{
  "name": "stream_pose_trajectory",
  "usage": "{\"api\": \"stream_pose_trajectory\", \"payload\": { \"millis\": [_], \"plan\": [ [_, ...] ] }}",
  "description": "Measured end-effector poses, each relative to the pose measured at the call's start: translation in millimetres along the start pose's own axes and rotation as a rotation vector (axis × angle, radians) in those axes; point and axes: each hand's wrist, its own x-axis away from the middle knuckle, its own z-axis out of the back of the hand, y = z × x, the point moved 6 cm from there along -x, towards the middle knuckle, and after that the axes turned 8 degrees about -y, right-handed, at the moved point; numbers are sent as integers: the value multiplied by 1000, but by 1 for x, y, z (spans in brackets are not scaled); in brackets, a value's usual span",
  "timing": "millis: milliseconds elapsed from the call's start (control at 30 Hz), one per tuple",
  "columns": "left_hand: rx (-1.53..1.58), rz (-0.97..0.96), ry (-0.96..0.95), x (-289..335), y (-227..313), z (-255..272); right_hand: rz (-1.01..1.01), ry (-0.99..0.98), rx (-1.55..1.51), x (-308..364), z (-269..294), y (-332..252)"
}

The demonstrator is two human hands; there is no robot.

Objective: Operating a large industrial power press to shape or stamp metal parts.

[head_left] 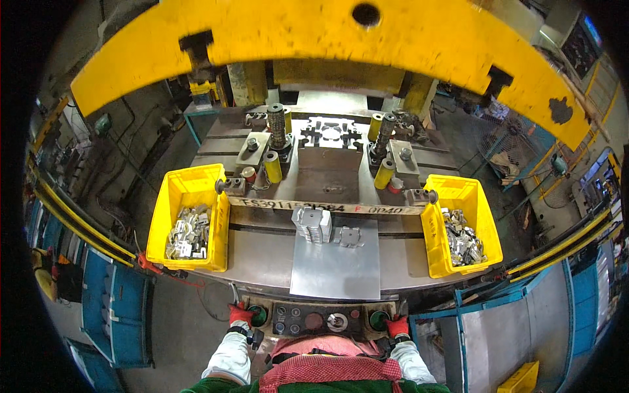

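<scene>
My left hand (242, 315), in a red glove, is at the left end of the control panel (354, 325), beside a round green cup-shaped button (259, 316). At the other end, my right hand (397, 326), also red-gloved, is against the matching green button (379, 320). The fingers of both hands are too small and partly hidden to tell their shape. Beyond the panel a bright sheet-metal plate (334, 272) lies on the press bed. On its far part stand stacked stamped metal pieces (311, 224), with a few flat pieces (348, 236) just right of them.
Yellow bins (154, 232) (493, 239) holding small metal parts flank the bed. Behind the plate sits the die (327, 175), with spring posts (276, 128) and yellow pillars (272, 168). A yellow press beam (282, 33) arches overhead. Blue racks (118, 314) stand at left.
</scene>
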Motion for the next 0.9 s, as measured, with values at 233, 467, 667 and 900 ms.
{"api": "stream_pose_trajectory", "payload": {
  "millis": [233, 467, 667, 900],
  "plan": [
    [34, 21, -16, 21, 23, 9, -25, 27, -17, 2, -1, 3],
    [105, 47, -95, 37, 38, 5, -70, -55, -144, 32, 19, -21],
    [-209, -74, -15, 5, -7, 18, 123, 38, -131, -17, -14, 13],
    [970, -97, 450, 123, -20, 76, 141, 630, -960, 37, 109, 60]
  ]
}}
